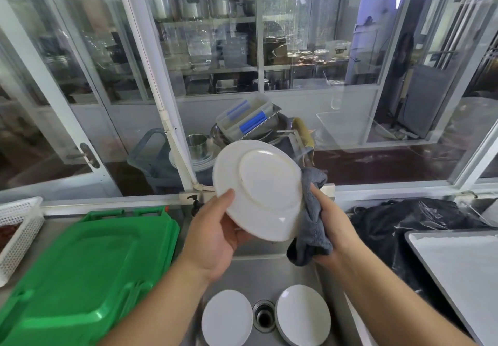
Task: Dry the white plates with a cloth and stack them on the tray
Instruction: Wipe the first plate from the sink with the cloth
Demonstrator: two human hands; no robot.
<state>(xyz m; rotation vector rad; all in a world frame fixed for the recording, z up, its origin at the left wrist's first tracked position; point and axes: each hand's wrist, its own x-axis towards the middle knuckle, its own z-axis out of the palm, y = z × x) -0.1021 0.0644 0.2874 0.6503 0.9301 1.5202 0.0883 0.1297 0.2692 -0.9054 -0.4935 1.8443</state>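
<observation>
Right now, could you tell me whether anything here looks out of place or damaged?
Nothing stands out. The left hand holds a white plate underside up, intact, while the right hand presses a grey cloth to its rim. Two more plates wait in the sink.

white plate (265,184) tilted underside-up over sink, grey cloth (310,227) bunched at its right edge; two plates (227,317) (303,314) in basin; tray (463,273) right.

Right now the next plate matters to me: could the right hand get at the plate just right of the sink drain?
Probably not yet. The right hand is full of the grey cloth, pressed to the held plate. The sink plate lies uncovered below it, so the path looks free.
</observation>
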